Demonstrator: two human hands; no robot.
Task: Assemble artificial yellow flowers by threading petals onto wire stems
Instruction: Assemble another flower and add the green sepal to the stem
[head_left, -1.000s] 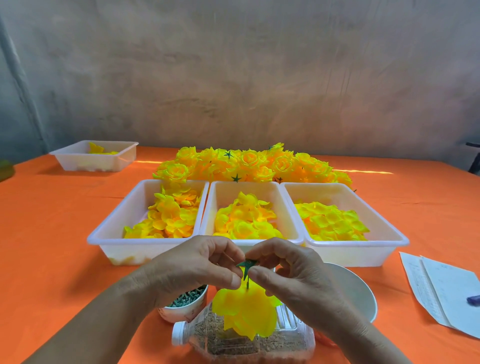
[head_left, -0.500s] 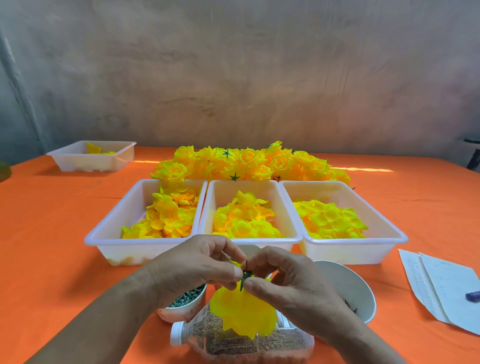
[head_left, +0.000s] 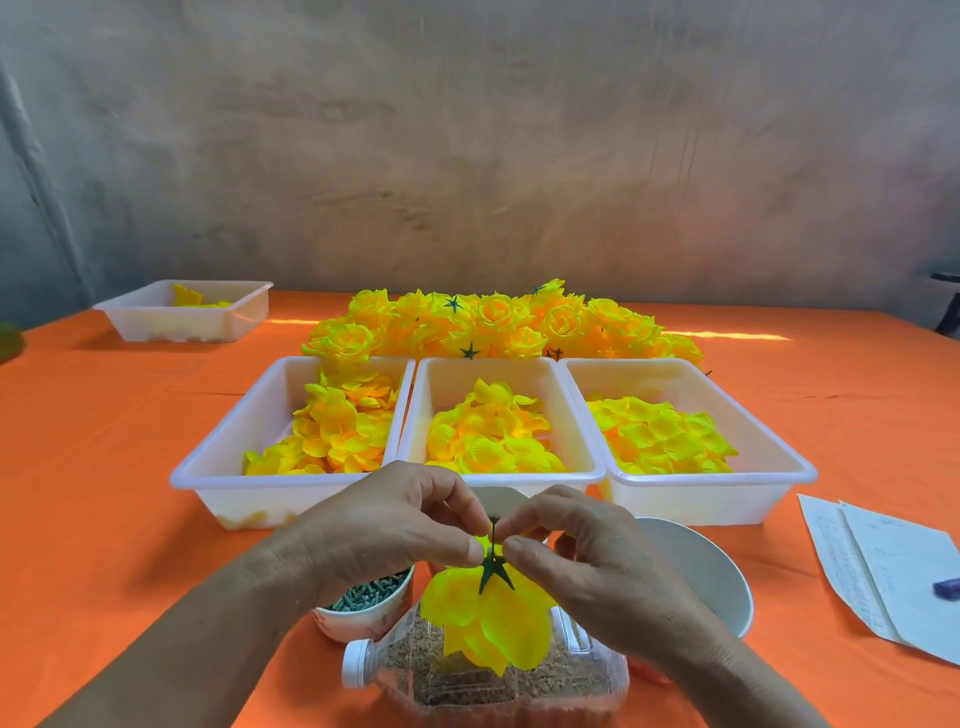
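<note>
Flower (head_left: 491, 618) head-down, stem (head_left: 492, 531) upright between hands.

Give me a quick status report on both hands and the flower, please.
Left hand and right hand both pinching thin dark wire stem. Green star-shaped calyx sits against hanging yellow fabric petals. Nothing obstructing.

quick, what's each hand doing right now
Left hand: closed, fingers pinching the thin dark wire stem above the green star-shaped calyx.
Right hand: closed, pinching the same stem; yellow fabric petals hang below.
</note>
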